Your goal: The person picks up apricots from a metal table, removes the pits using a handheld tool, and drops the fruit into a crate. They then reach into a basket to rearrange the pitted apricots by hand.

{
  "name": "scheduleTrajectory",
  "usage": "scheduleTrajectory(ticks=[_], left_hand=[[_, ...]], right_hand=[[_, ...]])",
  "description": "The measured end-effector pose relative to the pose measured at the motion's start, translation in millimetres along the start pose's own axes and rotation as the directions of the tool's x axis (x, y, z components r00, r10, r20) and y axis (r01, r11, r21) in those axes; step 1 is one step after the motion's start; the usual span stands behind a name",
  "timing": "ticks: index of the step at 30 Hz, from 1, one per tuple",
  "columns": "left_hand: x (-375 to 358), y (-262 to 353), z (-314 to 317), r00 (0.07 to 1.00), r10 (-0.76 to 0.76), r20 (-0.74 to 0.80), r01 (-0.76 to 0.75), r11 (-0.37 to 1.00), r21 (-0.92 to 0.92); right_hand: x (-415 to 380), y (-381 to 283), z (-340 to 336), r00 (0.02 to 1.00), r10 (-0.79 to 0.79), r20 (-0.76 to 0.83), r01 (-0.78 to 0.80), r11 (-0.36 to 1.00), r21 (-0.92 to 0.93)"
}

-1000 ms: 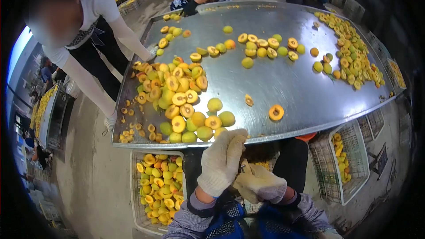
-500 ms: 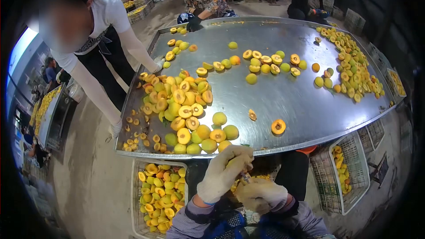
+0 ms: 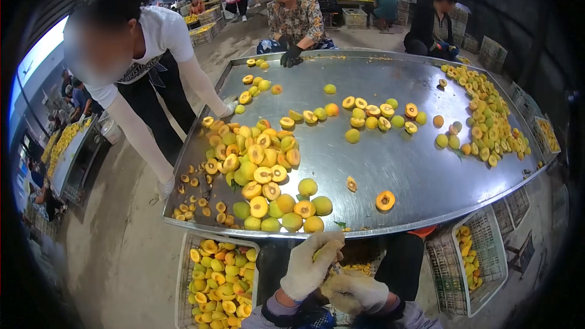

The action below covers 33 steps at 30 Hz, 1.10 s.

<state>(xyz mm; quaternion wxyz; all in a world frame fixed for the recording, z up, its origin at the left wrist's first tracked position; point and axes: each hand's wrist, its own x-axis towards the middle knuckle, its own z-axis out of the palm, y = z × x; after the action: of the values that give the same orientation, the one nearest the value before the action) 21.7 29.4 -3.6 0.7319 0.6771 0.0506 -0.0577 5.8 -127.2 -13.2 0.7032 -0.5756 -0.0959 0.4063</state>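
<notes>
Both my hands wear pale work gloves and meet just below the table's near edge. My left hand (image 3: 311,267) is closed around a yellow peach, mostly hidden by the glove. Close against it, my right hand (image 3: 354,292) is curled round a small tool with a metallic part showing between the gloves; its kind is too hidden to tell. Beyond my hands lie whole and halved peaches (image 3: 271,173) heaped on the metal table (image 3: 390,146). One peach half (image 3: 385,200) rests apart with its cut face up, near a smaller fruit piece (image 3: 351,184).
A crate (image 3: 255,292) of peach halves stands at my lower left, another crate (image 3: 469,286) at the right. A larger peach heap (image 3: 487,109) covers the table's right end. One person (image 3: 152,42) leans over the left edge; others sit at the far side.
The view has tilted up, so the table sits lower in the frame. My hands stay together in much the same grip. The far person's dark-gloved hands have shifted along the table edge.
</notes>
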Motion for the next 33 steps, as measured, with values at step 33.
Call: scheduleTrajectory(ticks=[33], left_hand=[[4,-7,19,0.992,-0.127,0.025,0.128,0.989,-0.08]], right_hand=[[-11,39,-28,0.903,-0.402,0.153,0.411,0.699,-0.586]])
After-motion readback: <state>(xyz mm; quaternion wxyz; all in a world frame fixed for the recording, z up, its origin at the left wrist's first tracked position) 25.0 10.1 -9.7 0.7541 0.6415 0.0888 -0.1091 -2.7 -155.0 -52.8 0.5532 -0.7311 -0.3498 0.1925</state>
